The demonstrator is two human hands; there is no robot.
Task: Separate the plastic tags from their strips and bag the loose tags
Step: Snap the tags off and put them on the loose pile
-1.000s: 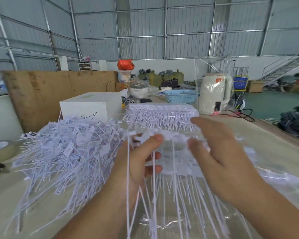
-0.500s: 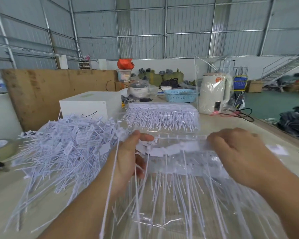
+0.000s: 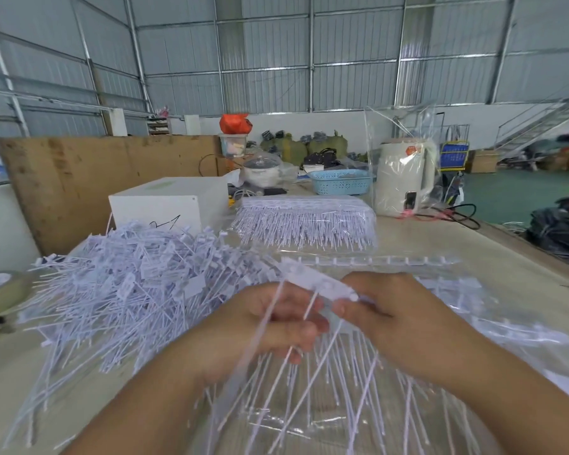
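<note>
A short white strip of plastic tags (image 3: 321, 285) is held up between both hands over the table. My left hand (image 3: 270, 326) grips the thin tails of the tags below the strip. My right hand (image 3: 388, 310) pinches the strip's right end between thumb and fingers. A big heap of loose white tags (image 3: 128, 284) lies to the left. Under my hands lies a clear plastic bag (image 3: 473, 323) with more tag strips in it. A further bundle of tag strips (image 3: 306, 221) sits wrapped in clear film farther back.
A white box (image 3: 168, 205) stands behind the heap, with a wooden board (image 3: 79, 178) behind it. A tape roll (image 3: 0, 290) lies at the left edge. A cream kettle (image 3: 404, 178) in plastic, a blue basket (image 3: 340, 182) and black cables (image 3: 454, 215) stand at the back right.
My hands have come closer together, and the strip is now lifted clear of the bag with its tails hanging. The right hand moved left from the bag's edge to the strip's end.
</note>
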